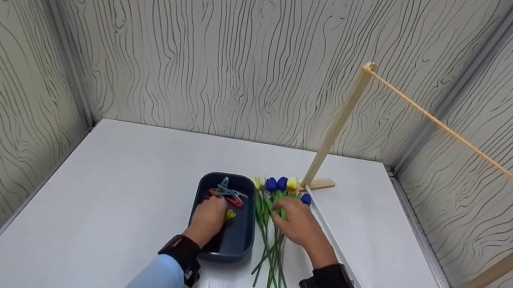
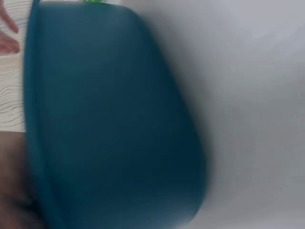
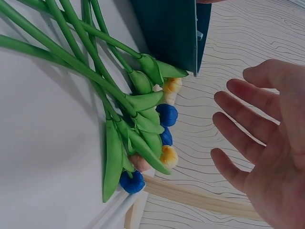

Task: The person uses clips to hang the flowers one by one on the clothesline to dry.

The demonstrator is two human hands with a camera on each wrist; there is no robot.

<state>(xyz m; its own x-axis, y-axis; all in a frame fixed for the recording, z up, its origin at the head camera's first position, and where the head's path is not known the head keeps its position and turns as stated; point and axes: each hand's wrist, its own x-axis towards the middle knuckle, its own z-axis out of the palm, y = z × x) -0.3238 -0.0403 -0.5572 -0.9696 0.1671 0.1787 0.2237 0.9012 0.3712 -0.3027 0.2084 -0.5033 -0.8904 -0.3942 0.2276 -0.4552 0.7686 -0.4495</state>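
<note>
My left hand (image 1: 209, 215) reaches down into a dark blue plastic bin (image 1: 234, 243), next to several clothespins. Red (image 1: 235, 202), light blue (image 1: 224, 190) and yellow (image 1: 230, 214) ones show around it. Its fingertips are hidden, and the left wrist view has mostly the bin's outer wall (image 2: 114, 114). Over a bunch of artificial tulips (image 3: 112, 86) hovers my right hand (image 1: 298, 220), its fingers spread and loosely bent, holding nothing. The tulips lie along the bin's right side, with blue and yellow blooms at the far end and crossed green stems towards me.
Right of the tulips stands a wooden frame with two posts (image 1: 338, 125), an orange cord (image 1: 460, 138) strung between their tops and a white rod (image 1: 346, 255) along the base. Patterned walls (image 1: 229, 51) enclose the white table (image 1: 105, 203).
</note>
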